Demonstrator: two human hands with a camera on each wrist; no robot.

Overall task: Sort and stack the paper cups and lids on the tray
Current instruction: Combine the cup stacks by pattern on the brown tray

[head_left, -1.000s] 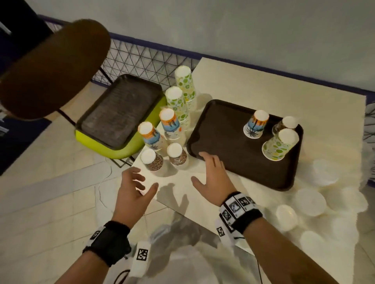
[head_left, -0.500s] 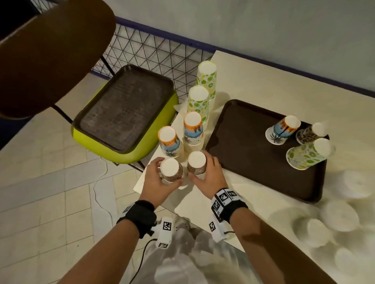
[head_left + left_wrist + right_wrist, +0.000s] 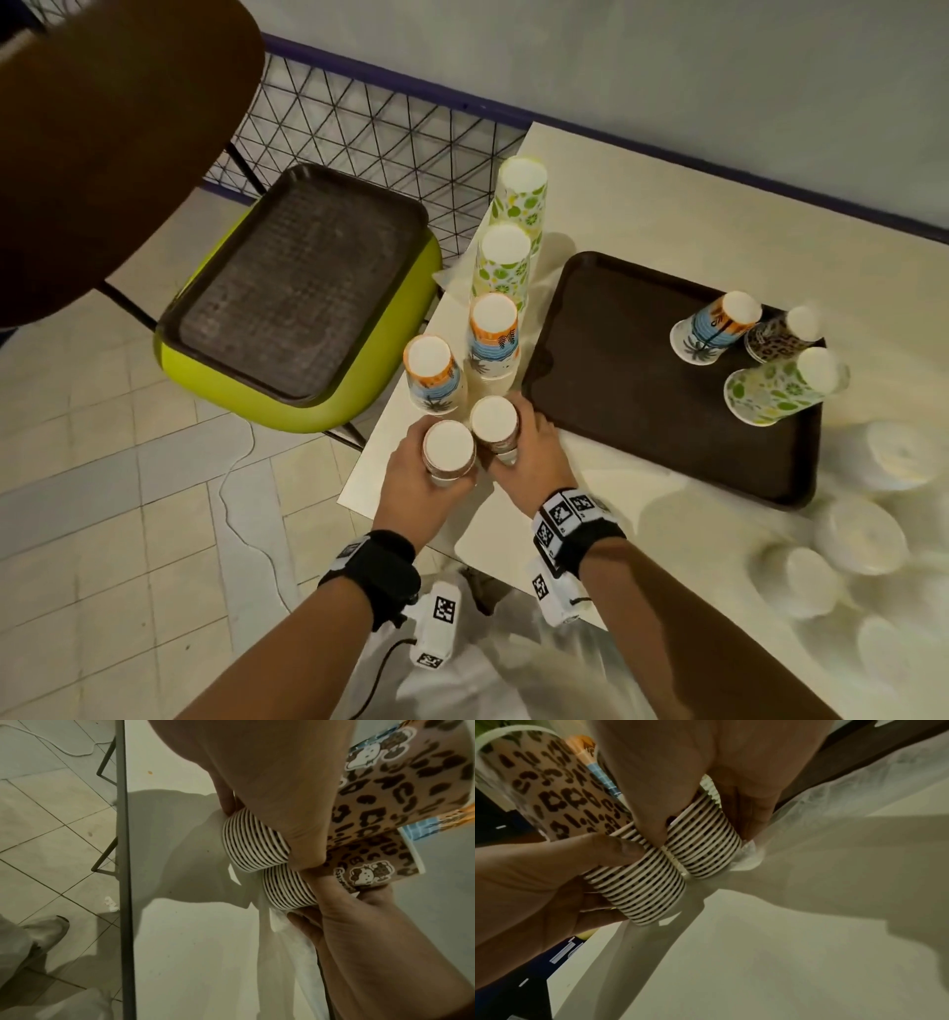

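Two stacks of upside-down leopard-print paper cups stand side by side at the table's near-left corner. My left hand (image 3: 416,478) grips the left stack (image 3: 449,447) low down, near its rims (image 3: 254,841). My right hand (image 3: 534,457) grips the right stack (image 3: 493,421), its fingers curled round the rims (image 3: 703,850). The brown tray (image 3: 616,411) lies just right of my hands. At its far right end are three upturned cups: a blue-and-orange one (image 3: 716,329), a leopard one (image 3: 780,336) and a lime-print one (image 3: 785,383).
Behind the held stacks stand two blue-and-orange stacks (image 3: 434,375) (image 3: 493,334) and two lime-print stacks (image 3: 503,262) (image 3: 518,200). Several white lids (image 3: 862,534) lie on the table's right side. A second tray (image 3: 298,288) rests on a green chair to the left.
A second ago both hands were open near the table corner. They have moved forward and each has taken hold of a leopard-print stack.
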